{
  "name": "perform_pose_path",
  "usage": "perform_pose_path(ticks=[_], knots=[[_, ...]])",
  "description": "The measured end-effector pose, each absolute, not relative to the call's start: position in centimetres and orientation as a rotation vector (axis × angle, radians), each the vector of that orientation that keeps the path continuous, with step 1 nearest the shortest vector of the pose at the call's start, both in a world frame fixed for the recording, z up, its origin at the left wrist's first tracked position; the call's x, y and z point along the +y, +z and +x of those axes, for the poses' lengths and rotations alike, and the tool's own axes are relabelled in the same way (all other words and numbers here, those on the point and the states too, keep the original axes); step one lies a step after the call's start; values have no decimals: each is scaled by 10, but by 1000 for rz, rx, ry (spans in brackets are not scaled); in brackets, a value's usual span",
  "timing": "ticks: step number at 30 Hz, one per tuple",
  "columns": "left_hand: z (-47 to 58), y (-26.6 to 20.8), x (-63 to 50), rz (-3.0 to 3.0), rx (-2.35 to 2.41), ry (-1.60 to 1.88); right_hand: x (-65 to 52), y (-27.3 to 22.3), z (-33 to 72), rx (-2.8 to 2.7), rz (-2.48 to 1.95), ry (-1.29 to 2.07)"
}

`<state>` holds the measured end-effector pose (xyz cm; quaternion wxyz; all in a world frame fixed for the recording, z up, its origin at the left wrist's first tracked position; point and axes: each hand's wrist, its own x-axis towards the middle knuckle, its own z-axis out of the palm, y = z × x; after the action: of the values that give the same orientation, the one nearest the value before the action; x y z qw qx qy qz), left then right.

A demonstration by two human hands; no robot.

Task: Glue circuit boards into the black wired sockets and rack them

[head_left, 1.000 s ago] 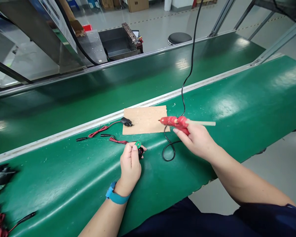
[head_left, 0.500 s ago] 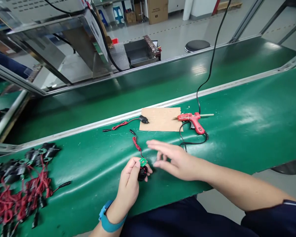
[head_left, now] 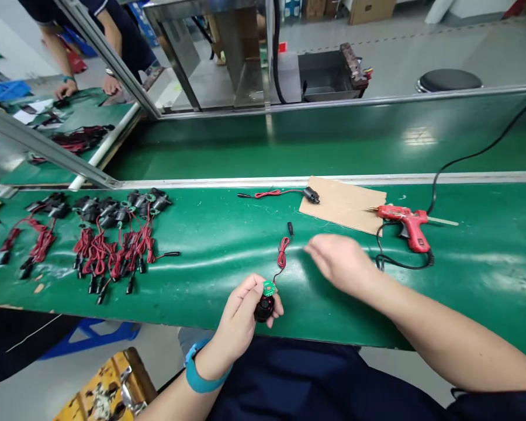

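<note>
My left hand (head_left: 239, 318) is closed on a small round black housing (head_left: 263, 310), just above the front of the green bench. A green circuit board (head_left: 269, 287) sits at its top, under my thumb and finger. From it a coiled red-and-black cable (head_left: 282, 252) runs away across the mat to a black plug. My right hand (head_left: 344, 263) hovers to the right of the cable, its fingers smeared by motion. Beyond it are a red hot glue gun (head_left: 405, 220) and a cardboard sheet (head_left: 346, 204). One wired black housing (head_left: 311, 195) rests on the sheet's left edge.
Several wired black housings (head_left: 109, 211) with bundled red cables lie to the left. The glue gun's black cord (head_left: 469, 156) rises to the right. A white rail (head_left: 219, 182) crosses behind the cardboard. Another person's hands (head_left: 65, 89) are at the far-left bench.
The view has swung left, showing more housings and the other person. My right hand's fingers, spread before, are now drawn together in a blur. My left hand keeps its hold.
</note>
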<state>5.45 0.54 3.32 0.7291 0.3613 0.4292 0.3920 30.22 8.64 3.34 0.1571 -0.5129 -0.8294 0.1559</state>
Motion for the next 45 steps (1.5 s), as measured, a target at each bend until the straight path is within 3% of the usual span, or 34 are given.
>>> perform_pose_path(ticks=[2, 4, 11, 18, 32, 45], knots=[[49, 33, 2, 785, 940, 886, 100, 33, 310, -2237, -1745, 291], [45, 32, 0, 779, 930, 895, 105, 38, 311, -2201, -1707, 288], [32, 32, -12, 835, 932, 878, 78, 59, 258, -2358, -744, 1310], [27, 33, -24, 905, 994, 830, 85, 53, 243, -2192, -540, 1668], [29, 26, -26, 938, 1030, 796, 53, 75, 239, -2624, -580, 936], [29, 29, -32, 1429, 1154, 721, 38, 66, 243, -2650, -597, 797]])
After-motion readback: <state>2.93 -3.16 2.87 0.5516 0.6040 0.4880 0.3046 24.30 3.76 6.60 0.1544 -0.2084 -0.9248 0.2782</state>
